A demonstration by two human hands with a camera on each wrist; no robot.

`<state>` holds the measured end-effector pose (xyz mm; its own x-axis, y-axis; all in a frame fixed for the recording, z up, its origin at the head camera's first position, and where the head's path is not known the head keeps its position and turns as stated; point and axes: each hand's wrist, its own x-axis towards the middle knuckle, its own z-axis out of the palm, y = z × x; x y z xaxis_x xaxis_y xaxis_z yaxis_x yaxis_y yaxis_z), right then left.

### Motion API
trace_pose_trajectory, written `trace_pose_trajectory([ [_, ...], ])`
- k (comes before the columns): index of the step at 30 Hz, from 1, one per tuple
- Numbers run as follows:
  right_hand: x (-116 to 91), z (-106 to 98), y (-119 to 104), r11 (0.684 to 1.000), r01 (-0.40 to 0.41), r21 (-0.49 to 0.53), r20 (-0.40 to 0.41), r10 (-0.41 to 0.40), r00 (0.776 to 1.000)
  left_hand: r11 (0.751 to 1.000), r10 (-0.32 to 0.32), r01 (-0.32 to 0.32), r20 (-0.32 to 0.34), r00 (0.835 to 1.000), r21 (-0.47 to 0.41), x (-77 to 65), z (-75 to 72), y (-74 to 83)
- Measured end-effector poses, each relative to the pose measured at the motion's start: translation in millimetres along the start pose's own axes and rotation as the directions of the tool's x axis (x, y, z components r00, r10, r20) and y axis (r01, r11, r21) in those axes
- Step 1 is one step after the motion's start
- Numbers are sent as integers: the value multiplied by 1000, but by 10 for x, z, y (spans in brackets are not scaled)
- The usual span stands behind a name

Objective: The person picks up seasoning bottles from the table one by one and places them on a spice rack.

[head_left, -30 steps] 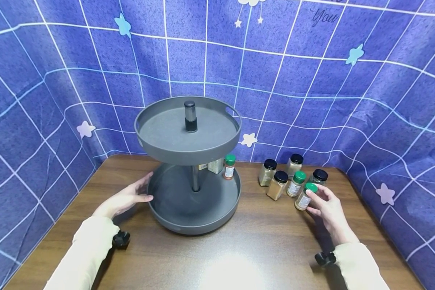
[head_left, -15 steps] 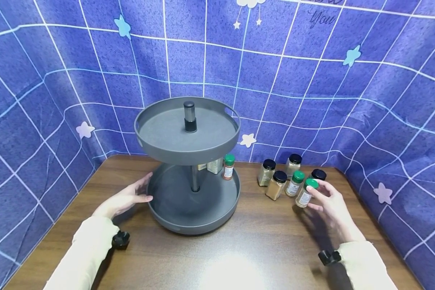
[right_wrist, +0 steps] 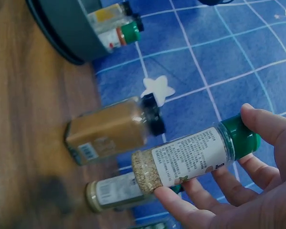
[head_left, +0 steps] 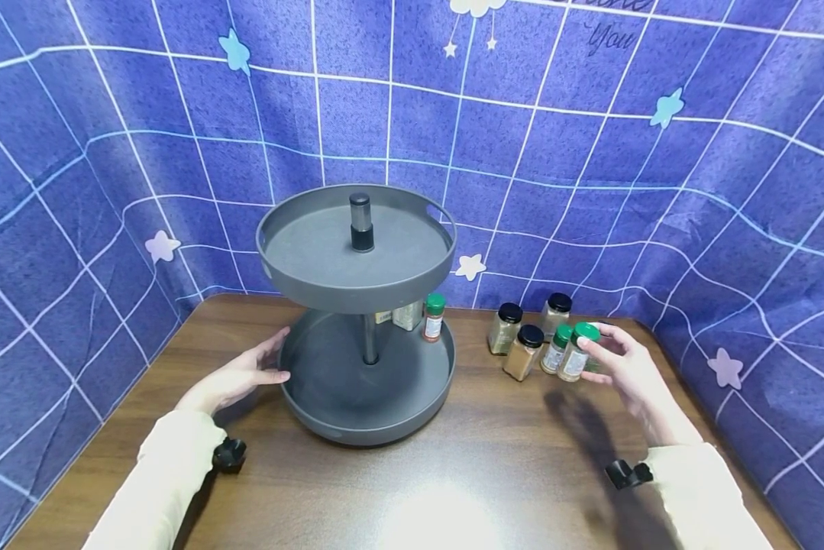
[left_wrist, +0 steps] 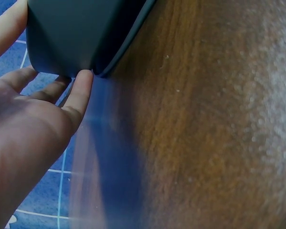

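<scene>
My left hand (head_left: 236, 374) holds the left rim of the lower tray (head_left: 357, 434) of a grey two-tier stand. In the left wrist view, fingertips (left_wrist: 83, 81) touch the bottom of the tray's wall (left_wrist: 66, 43). My right hand (head_left: 625, 370) pinches a green-capped spice jar (head_left: 575, 359), raised off the table. The right wrist view shows pale granules and a printed label in this jar (right_wrist: 181, 160); the thumb is on its cap, fingers beneath. Close by stand a second green-capped jar (head_left: 555, 351) and a black-capped jar of tan powder (head_left: 524, 355).
More black-capped jars (head_left: 505, 330) stand on the wooden table (head_left: 494, 443) at the back right. A red green-capped jar (head_left: 433, 319) and other containers (head_left: 407, 315) sit in the lower tray, partly hidden beneath the upper tray (head_left: 329, 267). Blue patterned cloth (head_left: 556, 153) hangs behind.
My right hand has lifted the green-capped jar off the table, away from the front and slightly leftward, with its shadow now apart below. The left hand and the stand have stayed put.
</scene>
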<state>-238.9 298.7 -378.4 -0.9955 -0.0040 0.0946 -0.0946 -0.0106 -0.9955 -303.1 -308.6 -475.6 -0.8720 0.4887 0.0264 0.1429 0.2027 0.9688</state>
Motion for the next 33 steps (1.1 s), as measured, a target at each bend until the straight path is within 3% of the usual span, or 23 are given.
trace_pose_trajectory([
  [23, 271, 374, -477, 999, 28, -19, 115, -25, 993, 1000, 7, -7, 1, 1000, -17, 18, -21, -19],
  [33, 404, 585, -552, 998, -25, -51, 131, 32, 991, 1000, -5, 5, 1, 1000, -6, -4, -13, -8],
])
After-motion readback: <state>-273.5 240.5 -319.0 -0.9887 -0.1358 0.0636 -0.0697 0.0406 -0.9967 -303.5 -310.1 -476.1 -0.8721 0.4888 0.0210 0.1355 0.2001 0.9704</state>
